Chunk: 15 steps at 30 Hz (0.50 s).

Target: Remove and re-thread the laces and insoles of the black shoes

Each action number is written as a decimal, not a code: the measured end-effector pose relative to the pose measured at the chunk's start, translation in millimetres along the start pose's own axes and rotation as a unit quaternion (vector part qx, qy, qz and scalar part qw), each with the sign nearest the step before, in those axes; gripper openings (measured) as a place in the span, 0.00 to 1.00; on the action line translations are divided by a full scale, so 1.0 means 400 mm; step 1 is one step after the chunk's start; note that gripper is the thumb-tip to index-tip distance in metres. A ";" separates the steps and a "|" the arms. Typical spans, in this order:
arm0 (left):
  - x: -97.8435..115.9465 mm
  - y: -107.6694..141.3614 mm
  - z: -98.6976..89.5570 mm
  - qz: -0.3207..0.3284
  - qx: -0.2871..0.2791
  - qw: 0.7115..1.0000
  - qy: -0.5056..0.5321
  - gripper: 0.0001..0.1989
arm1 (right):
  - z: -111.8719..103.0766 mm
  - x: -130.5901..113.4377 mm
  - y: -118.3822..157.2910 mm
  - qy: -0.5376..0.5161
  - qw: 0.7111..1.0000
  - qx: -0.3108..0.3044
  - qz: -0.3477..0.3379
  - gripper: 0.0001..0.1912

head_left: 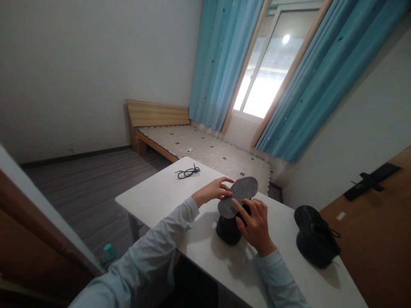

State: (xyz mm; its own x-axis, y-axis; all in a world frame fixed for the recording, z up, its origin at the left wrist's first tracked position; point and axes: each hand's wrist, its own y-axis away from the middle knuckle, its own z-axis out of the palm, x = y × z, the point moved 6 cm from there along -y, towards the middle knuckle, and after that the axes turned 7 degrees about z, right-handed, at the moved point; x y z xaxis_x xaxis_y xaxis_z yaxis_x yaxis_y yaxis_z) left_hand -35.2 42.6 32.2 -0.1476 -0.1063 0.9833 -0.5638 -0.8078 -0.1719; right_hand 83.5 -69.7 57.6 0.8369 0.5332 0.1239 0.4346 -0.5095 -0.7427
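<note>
A grey insole (241,189) is held at a tilt just above a black shoe (228,232) on the white table. My left hand (212,191) grips the insole's left edge, fingers bent against it. From the right, my right hand (257,222) has its index finger on the lower part of the insole, with the thumb low beside the shoe. The insole and my right fingers hide much of the shoe's top. A second black shoe (316,239) stands to the right, apart from both hands. A loose black shoelace (189,172) lies looped near the far left corner.
The white table (150,196) stands before a bed (212,147) with a patterned mattress and a small white object (189,150) on it. Blue curtains (224,55) frame a window. A wooden door (379,222) is close on the right. A teal-capped bottle (110,251) is at lower left.
</note>
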 end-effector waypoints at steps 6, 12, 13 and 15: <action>0.043 0.012 -0.061 0.011 0.055 0.994 -0.097 0.24 | -0.009 0.044 0.018 0.001 0.997 0.054 0.058 0.23; 0.062 0.025 -0.187 0.016 0.120 0.981 -0.149 0.25 | -0.004 0.082 0.026 0.030 0.989 0.090 0.117 0.19; 0.061 0.027 -0.215 0.019 0.138 0.976 -0.169 0.25 | -0.001 0.086 0.026 0.034 0.988 0.088 0.124 0.18; 0.060 0.031 -0.273 0.036 0.178 0.960 -0.215 0.25 | 0.005 0.091 0.026 0.039 0.987 0.083 0.133 0.16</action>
State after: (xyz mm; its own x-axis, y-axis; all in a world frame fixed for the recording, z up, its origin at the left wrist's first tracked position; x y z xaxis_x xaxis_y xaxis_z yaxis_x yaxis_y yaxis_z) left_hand -134.4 93.5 47.2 0.2169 -0.3373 0.9161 -0.2408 -0.9279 -0.2846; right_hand 118.0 -54.3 53.0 0.9399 0.3386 -0.0445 0.1411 -0.5035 -0.8524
